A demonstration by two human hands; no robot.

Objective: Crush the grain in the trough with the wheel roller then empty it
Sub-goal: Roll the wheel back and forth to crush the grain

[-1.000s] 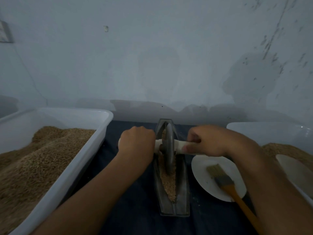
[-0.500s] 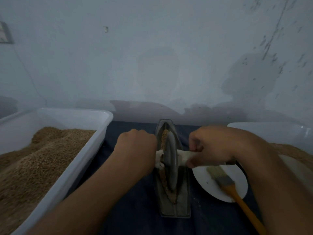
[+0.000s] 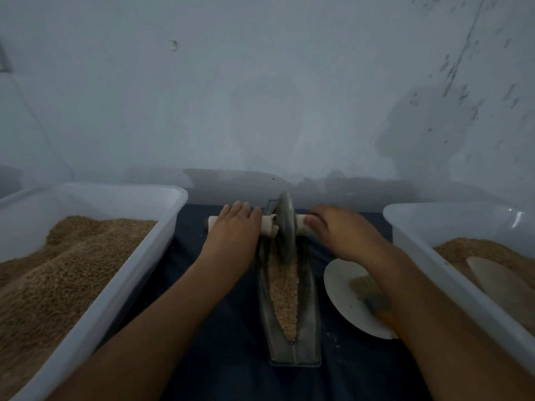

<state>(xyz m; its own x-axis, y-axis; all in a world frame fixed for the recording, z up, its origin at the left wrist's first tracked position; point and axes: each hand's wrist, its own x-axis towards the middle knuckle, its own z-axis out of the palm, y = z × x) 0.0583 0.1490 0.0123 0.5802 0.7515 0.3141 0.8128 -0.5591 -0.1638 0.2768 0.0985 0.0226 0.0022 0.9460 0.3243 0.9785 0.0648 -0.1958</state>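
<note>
A narrow metal trough [image 3: 311, 328] lies lengthwise on a dark cloth, with crushed tan grain [image 3: 283, 290] along its groove. The wheel roller [image 3: 285, 227], a grey metal disc on a pale cross handle, stands at the trough's far end. My left hand [image 3: 234, 230] presses on the left handle, its fingers stretched forward over it. My right hand [image 3: 338, 230] grips the right handle with fingers curled round it. Both handle ends are mostly hidden under my hands.
A big white tub [image 3: 121, 285] heaped with grain stands at the left. A second white tub [image 3: 434, 227] at the right holds grain and a pale scoop [image 3: 498, 279]. A white plate [image 3: 344, 290] with a brush [image 3: 367, 290] lies right of the trough. A wall rises close behind.
The wheel has rolled from the middle of the trough to its far end. Both hands moved forward with it, and the left fingers have straightened over the handle.
</note>
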